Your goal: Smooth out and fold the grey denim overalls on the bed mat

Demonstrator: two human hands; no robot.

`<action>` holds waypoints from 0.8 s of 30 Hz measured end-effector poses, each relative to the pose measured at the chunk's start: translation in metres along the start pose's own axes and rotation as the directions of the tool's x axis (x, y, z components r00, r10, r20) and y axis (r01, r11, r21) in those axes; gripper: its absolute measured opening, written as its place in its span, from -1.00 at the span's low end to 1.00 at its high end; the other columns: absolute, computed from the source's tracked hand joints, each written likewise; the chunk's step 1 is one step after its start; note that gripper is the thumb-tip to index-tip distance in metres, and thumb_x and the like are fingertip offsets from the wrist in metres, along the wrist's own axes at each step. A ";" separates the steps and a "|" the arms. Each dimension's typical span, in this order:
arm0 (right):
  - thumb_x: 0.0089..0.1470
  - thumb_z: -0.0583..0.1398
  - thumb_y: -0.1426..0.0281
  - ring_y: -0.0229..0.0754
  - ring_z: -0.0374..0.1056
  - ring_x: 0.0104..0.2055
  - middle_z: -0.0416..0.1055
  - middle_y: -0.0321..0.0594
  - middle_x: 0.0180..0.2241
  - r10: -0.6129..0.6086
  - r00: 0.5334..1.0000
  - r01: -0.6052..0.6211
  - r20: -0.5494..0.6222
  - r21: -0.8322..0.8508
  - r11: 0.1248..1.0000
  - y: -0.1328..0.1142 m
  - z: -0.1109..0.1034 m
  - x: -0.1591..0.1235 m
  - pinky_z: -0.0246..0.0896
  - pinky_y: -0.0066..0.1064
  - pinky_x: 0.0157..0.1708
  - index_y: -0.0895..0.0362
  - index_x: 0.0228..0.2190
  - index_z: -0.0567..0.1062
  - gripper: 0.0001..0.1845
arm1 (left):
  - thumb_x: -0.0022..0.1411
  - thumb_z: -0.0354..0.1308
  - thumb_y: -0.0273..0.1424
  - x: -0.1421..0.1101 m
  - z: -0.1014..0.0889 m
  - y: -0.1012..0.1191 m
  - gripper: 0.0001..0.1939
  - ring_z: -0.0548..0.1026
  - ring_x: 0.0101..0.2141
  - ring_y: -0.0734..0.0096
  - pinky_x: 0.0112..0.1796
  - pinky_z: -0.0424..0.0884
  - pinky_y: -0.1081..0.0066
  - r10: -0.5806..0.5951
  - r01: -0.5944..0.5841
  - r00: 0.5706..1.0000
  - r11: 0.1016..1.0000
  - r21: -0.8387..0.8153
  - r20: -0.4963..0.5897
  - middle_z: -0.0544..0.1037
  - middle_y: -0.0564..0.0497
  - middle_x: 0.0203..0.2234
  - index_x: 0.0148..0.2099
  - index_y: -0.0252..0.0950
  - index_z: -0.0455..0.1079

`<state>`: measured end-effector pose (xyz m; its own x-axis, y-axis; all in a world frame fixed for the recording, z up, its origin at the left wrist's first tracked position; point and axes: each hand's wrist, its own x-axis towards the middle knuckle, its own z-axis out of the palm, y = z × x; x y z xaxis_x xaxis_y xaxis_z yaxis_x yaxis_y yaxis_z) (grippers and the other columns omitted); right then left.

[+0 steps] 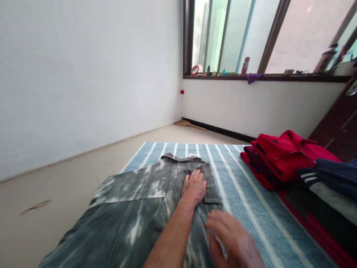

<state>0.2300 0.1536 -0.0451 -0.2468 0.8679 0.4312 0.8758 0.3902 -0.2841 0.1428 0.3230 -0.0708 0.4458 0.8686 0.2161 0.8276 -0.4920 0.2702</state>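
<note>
A pair of grey, bleach-washed jeans (134,208) lies spread on a blue-and-white striped mat (251,201), waistband at the far end. My left hand (193,188) rests flat on the jeans near a side pocket, fingers stretched out and open. My right hand (232,238) is closer to me at the jeans' right edge. It is blurred, its fingers are apart and nothing is in it.
Folded red garments (279,158) and a navy piece with white stripes (329,175) are stacked on the mat's right side. Dark wooden furniture (340,126) stands behind them. A window sill (251,77) holds small bottles. A broom (191,124) lies by the far wall. Pale floor (55,193) lies to the left.
</note>
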 end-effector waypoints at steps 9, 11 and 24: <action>0.17 -0.02 0.54 -0.22 0.30 -0.14 0.43 -0.18 -0.23 0.182 0.982 -0.182 0.047 -0.005 0.983 0.100 0.044 0.138 0.11 -0.46 -0.11 0.15 -0.34 0.47 -0.73 | 0.31 -0.14 -0.42 0.003 -0.013 0.005 -0.64 0.20 0.20 0.29 0.17 0.11 0.19 -0.040 0.042 0.998 0.999 -0.035 0.038 0.34 -0.11 0.16 0.10 -0.29 0.30; 0.18 -0.01 0.53 -0.25 0.30 -0.15 0.43 -0.20 -0.23 0.166 0.983 -0.167 0.076 0.015 0.986 0.106 0.055 0.141 0.11 -0.50 -0.13 0.15 -0.35 0.47 -0.73 | 0.28 -0.11 -0.47 0.005 -0.017 0.004 -0.67 0.28 0.14 0.32 0.12 0.18 0.28 -0.029 0.029 0.999 0.999 -0.035 -0.014 0.40 -0.10 0.09 0.04 -0.29 0.33; 0.16 0.05 0.42 -0.19 0.28 -0.09 0.40 -0.16 -0.17 0.188 0.971 -0.183 0.148 -0.041 0.982 0.108 0.059 0.141 0.08 -0.45 -0.07 0.14 -0.33 0.46 -0.82 | 0.25 -0.07 -0.48 0.007 -0.033 -0.019 -0.77 0.38 -0.02 0.16 0.00 0.21 0.12 -0.312 0.337 0.937 0.927 0.165 -0.157 0.49 -0.14 -0.11 -0.10 -0.29 0.35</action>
<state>0.2654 0.3360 -0.0657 -0.1367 0.9614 0.2389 0.9224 0.2114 -0.3232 0.1187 0.3366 -0.0440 0.1056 0.9584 0.2653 0.9737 -0.1538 0.1680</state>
